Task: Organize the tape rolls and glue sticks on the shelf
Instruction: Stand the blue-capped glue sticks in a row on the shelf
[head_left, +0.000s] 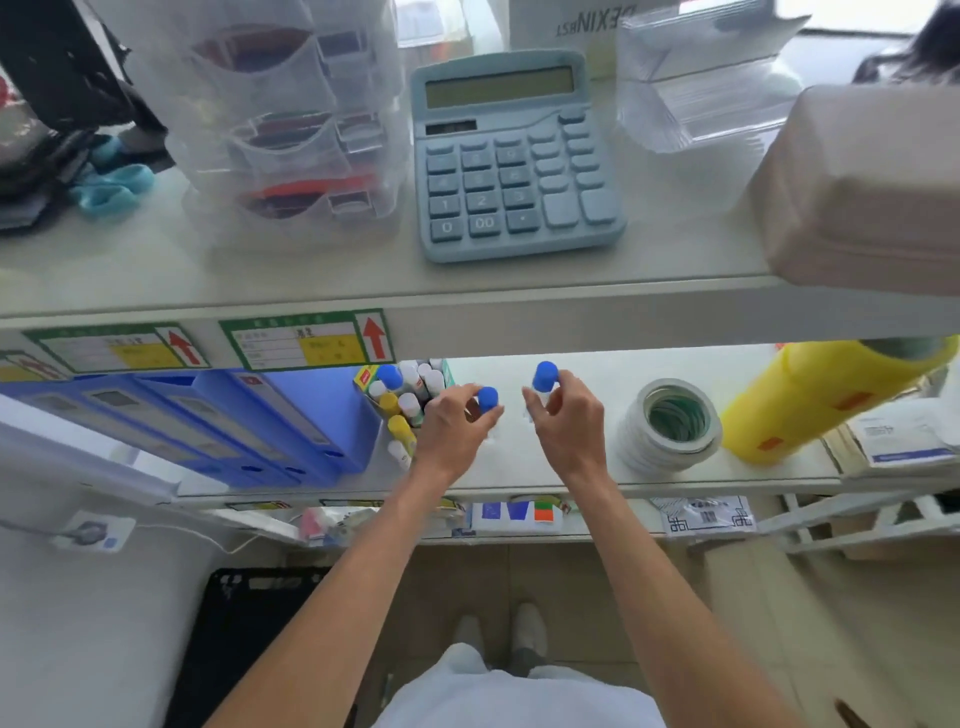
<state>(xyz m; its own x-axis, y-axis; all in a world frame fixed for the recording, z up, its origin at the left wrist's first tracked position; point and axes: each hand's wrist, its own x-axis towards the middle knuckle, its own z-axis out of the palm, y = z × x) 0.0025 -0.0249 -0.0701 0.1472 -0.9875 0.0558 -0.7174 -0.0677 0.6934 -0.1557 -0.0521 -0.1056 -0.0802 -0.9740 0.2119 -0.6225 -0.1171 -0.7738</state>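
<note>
On the middle shelf (519, 480) my left hand (452, 426) grips a blue-capped glue stick (487, 399), and my right hand (563, 421) grips a second blue-capped glue stick (545, 375). Both sticks stand roughly upright, a short gap apart. Just left of my left hand an open box (363, 378) holds several glue sticks with white, yellow and blue caps; a yellow stick (402, 428) and a white one lie in front of it. A stack of white tape rolls (667, 423) stands to the right of my right hand.
Blue file boxes (234, 421) fill the shelf's left side. A yellow bottle (810, 400) lies tilted at the right. On the upper shelf are a blue calculator (514, 156), clear plastic drawers (291, 119), blue scissors (111, 189) and a beige box (862, 192).
</note>
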